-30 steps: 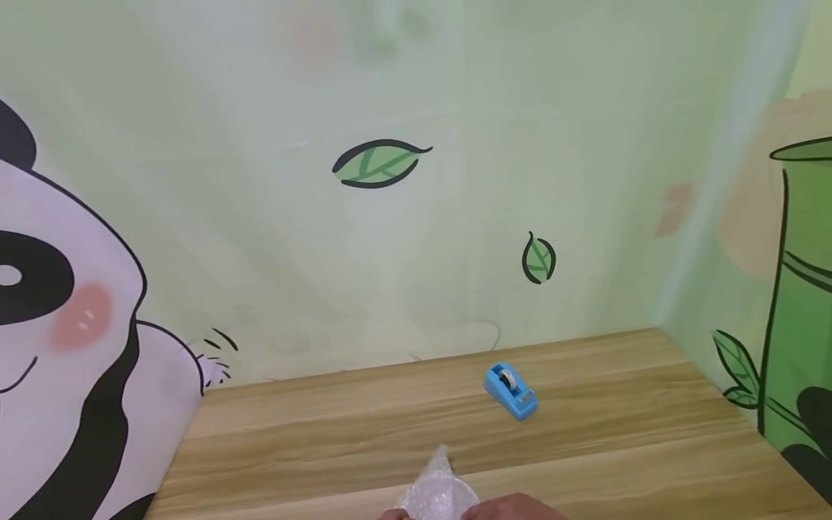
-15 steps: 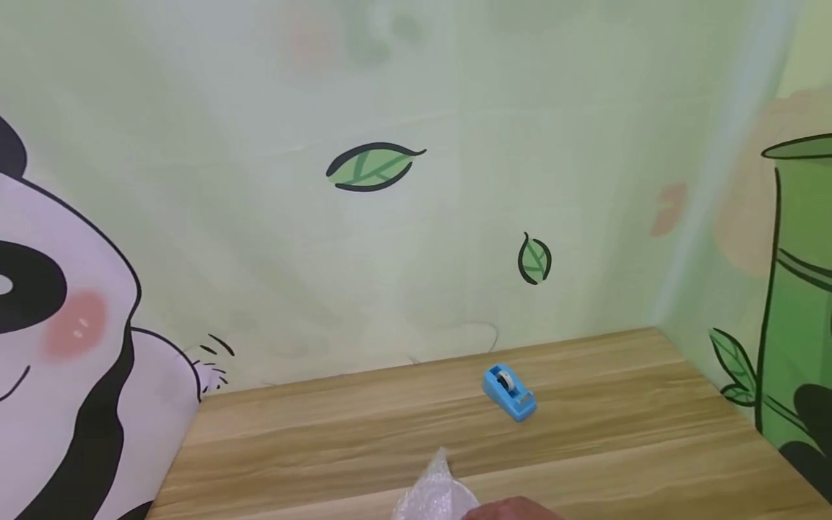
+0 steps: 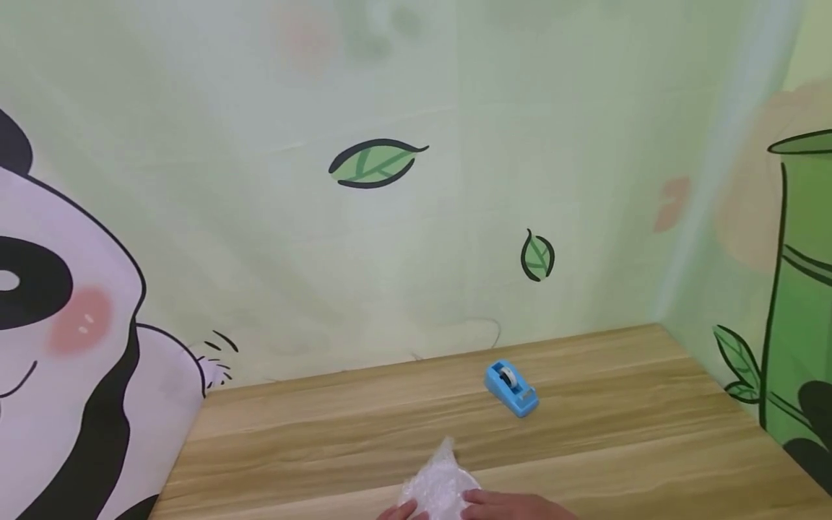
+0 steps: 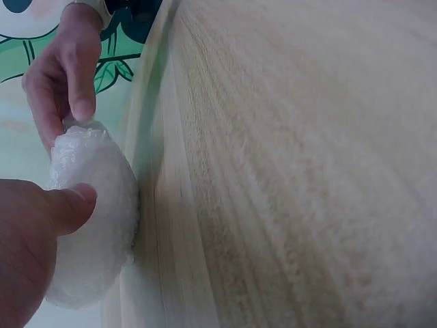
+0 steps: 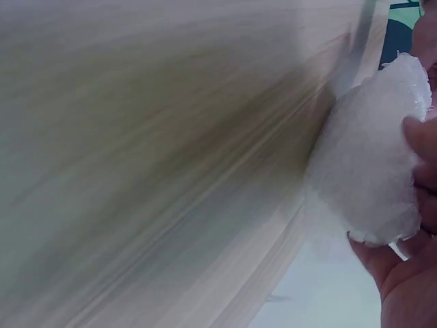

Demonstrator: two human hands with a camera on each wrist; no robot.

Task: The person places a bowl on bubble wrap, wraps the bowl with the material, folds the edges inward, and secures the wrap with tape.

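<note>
A bundle of clear bubble wrap (image 3: pixel 440 485) sits at the bottom edge of the head view, its top drawn into a point. A pale round edge shows along its right side; what is inside cannot be made out. My left hand (image 3: pixel 399 511) holds the bundle's left side. In the left wrist view, the thumb (image 4: pixel 72 208) lies on the wrap (image 4: pixel 95 232) and the other fingers are hidden. On the opposite side, my right hand (image 3: pixel 516 505) grips the wrap, thumb and fingers around its edge in the right wrist view.
A blue tape dispenser (image 3: pixel 511 388) with a roll in it stands farther back on the wood-grain table (image 3: pixel 312 426), right of the bundle. Behind the table hangs a pale green backdrop (image 3: pixel 260 238) printed with a panda, leaves and bamboo.
My left fingers, out of the head view half a second ago, are back on the bundle's left side. The right fingers have spread slightly over the wrap. The tape dispenser stays put.
</note>
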